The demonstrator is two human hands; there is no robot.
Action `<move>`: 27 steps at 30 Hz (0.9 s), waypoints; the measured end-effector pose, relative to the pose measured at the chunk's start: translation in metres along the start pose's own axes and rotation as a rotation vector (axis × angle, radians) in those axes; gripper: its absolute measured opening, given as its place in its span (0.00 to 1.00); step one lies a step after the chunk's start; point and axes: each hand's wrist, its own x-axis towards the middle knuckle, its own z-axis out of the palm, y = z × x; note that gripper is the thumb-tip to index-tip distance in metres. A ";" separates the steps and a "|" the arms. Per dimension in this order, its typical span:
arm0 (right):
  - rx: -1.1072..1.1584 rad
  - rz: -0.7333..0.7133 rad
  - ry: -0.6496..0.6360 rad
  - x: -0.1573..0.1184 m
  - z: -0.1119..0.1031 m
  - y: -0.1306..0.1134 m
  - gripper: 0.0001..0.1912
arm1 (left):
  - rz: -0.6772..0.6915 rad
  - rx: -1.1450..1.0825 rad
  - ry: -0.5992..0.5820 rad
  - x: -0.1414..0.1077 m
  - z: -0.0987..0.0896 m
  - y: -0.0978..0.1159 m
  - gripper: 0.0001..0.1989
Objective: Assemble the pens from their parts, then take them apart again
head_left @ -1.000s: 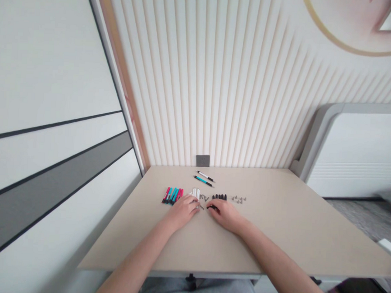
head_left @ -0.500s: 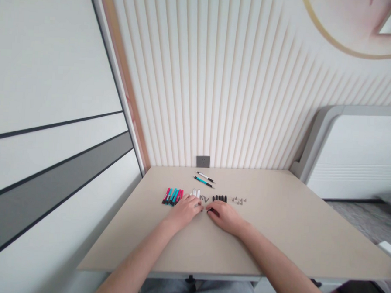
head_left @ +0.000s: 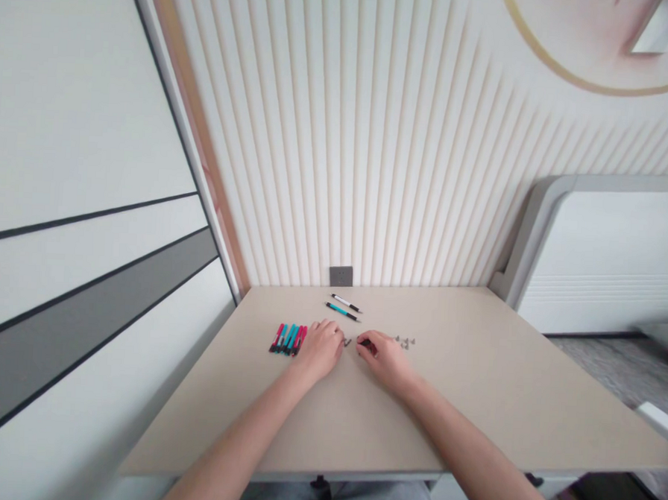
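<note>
My left hand (head_left: 322, 348) lies over the table just right of a row of pink and blue pen barrels (head_left: 288, 339). Its fingers curl down, and whatever they hold is hidden. Small grey springs (head_left: 348, 342) show beyond its fingertips. My right hand (head_left: 385, 356) is curled, thumb and fingers closed around small black pen grips (head_left: 367, 344); how many it touches is unclear. Small grey metal tips (head_left: 406, 343) lie scattered just right of that hand.
Behind the hands lie a white and black pen (head_left: 345, 303) and a blue and black pen (head_left: 342, 311). The beige table (head_left: 472, 391) meets a ribbed wall with a dark socket (head_left: 341, 276). A white cabinet panel (head_left: 83, 326) stands at the left.
My left hand has moved slightly forward, covering the white tubes. My right hand has shifted forward over the black grips, which were in a visible row. The view has turned slightly.
</note>
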 end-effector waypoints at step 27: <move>0.141 0.132 0.066 0.005 0.003 0.010 0.11 | 0.006 -0.193 0.091 -0.002 0.001 0.022 0.11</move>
